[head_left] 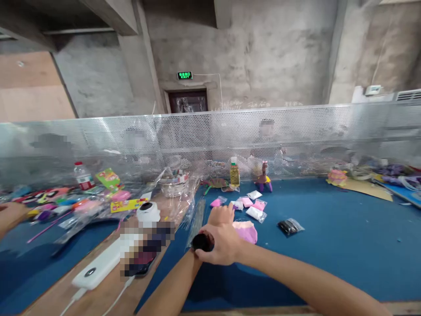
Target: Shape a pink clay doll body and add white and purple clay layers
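Note:
My left hand (221, 215) reaches over the blue table mat with its fingers curled, and what they hold, if anything, is hidden. My right hand (226, 245) lies across my left wrist, fingers closed around it. Between its thumb and fingers shows a dark round thing (202, 242) on the wrist, which looks like a watch. Just right of my hands lies a soft pink and lilac piece (247, 232), partly covered by them. Small packets of pink (217, 202) and white material (256, 214) lie beyond my fingers.
A black packet (290, 227) lies to the right. At the back stand an oil bottle (234, 174) and a purple-legged figure (264, 179) before a perforated metal screen (302, 140). Thin wires (196, 219), a power bank (105, 261) and another person's hand (13, 216) are leftward.

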Available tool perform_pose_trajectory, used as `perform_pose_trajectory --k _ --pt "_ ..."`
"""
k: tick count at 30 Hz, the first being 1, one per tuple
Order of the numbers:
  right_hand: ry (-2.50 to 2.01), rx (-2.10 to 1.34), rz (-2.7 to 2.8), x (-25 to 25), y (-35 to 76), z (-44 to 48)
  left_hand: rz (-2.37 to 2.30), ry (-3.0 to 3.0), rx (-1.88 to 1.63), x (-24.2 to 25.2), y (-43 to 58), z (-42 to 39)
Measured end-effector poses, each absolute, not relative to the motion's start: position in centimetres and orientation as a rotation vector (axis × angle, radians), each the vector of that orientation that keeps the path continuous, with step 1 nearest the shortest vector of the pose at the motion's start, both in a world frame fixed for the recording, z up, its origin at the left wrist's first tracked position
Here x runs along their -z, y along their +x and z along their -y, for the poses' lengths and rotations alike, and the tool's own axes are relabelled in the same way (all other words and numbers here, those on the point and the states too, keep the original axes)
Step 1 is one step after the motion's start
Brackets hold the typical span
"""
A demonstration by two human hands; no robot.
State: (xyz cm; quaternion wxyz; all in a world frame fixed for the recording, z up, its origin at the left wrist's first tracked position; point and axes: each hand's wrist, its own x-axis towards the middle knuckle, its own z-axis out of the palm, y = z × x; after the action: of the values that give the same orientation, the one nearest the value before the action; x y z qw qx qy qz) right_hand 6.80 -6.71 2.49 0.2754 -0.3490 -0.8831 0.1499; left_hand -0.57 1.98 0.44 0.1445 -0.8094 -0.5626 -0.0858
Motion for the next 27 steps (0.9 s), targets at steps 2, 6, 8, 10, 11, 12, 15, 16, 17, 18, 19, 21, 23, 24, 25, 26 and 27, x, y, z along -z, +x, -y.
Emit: perform_pose_trajectory --k 2,6,8,10,11,12,15,16,17,18,19,21,23,24,25,26,27 --pt "-1.002 -0.385 2.369 -2.2 6.4 6.5 1.649 -2.351 0.269 -0.3 -0.5 -2.1" --pt "-0.992 -0.449 2.358 -1.8 6.9 5.9 1.712 -2.362 0.315 0.0 -0.8 -2.1" --pt "-0.941 -0.487 2.369 -1.8 8.4 5.2 1.764 -2.372 0.391 -0.1 -1.3 -1.9" --pt "-0.972 -0.477 2.283 -1.8 10.9 4.0 1.781 -2.404 0.514 -0.3 -1.9 -1.5" --pt "-0.995 -0.473 2.220 -1.8 12.3 3.3 1.810 -2.388 0.574 -0.3 -2.2 -1.4" --pt "-1.033 -0.468 2.141 -1.6 13.8 2.6 1.838 -2.361 0.635 -0.4 -2.4 -1.2" --pt "-1.072 -0.484 1.917 -0.9 17.8 0.7 1.881 -2.300 0.811 -0.3 -2.6 -0.9" --pt "-1.070 -0.468 1.865 -0.5 18.8 0.2 1.863 -2.310 0.863 -0.2 -2.5 -0.9" --pt "-1.068 -0.451 1.851 -0.2 19.6 -0.2 1.826 -2.337 0.910 -0.1 -2.4 -0.7" --pt "-1.071 -0.448 1.846 0.1 20.1 -0.5 1.781 -2.375 0.955 0.0 -2.2 -0.6" --pt "-1.072 -0.454 1.844 0.4 20.5 -0.8 1.736 -2.420 1.001 0.1 -2.0 -0.4" --pt "-1.060 -0.474 1.869 0.8 20.8 -1.1 1.646 -2.521 1.101 0.3 -1.5 0.1" --pt "-1.046 -0.495 1.909 1.2 20.7 -1.1 1.567 -2.625 1.177 0.6 -1.1 0.5" --pt "-1.044 -0.511 1.927 1.4 20.6 -1.1 1.541 -2.667 1.196 0.7 -0.9 0.7" --pt "-1.037 -0.529 1.942 1.5 20.5 -1.0 1.525 -2.695 1.210 0.8 -0.8 0.9" --pt "-1.027 -0.548 1.953 1.6 20.3 -0.9 1.522 -2.719 1.208 1.0 -0.7 1.0" --pt "-1.016 -0.562 1.958 1.7 20.2 -0.7 1.526 -2.732 1.208 1.1 -0.7 1.0"
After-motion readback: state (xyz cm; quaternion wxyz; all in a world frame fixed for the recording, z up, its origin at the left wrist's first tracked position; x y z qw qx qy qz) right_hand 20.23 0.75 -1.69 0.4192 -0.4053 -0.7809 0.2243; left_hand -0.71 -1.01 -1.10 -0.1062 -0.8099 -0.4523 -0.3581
